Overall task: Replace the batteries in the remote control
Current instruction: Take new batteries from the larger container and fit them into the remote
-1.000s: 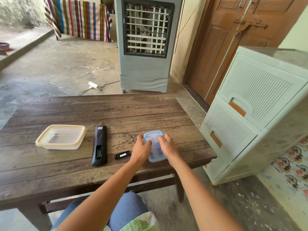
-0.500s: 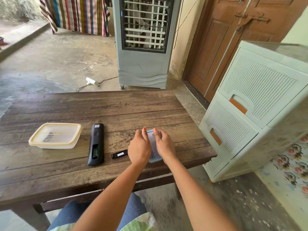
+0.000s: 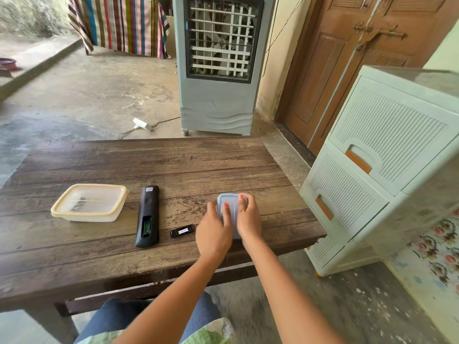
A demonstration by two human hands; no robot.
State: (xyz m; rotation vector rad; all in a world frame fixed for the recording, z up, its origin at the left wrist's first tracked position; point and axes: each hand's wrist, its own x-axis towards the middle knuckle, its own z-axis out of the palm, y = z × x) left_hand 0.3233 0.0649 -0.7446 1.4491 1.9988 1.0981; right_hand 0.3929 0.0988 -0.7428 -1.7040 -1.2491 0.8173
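Observation:
A black remote control [image 3: 147,215] lies face down on the wooden table [image 3: 154,167], its battery compartment open and empty. Its small black cover [image 3: 181,231] lies just to the right. Further right, a small clear box with a blue lid [image 3: 229,204] sits near the table's right front corner. My left hand [image 3: 214,233] and my right hand [image 3: 248,220] lie on top of this box, fingers pressed on the lid, hiding most of it. What the box holds is hidden.
A clear box with a cream lid [image 3: 90,206] stands at the left, dark items showing inside. A grey air cooler [image 3: 218,65] stands beyond the table, a pale green drawer unit [image 3: 387,170] close to its right edge, a wooden door [image 3: 347,58] behind.
Both hands have shifted from gripping the small box's sides to lying over its lid. The head camera has tilted slightly.

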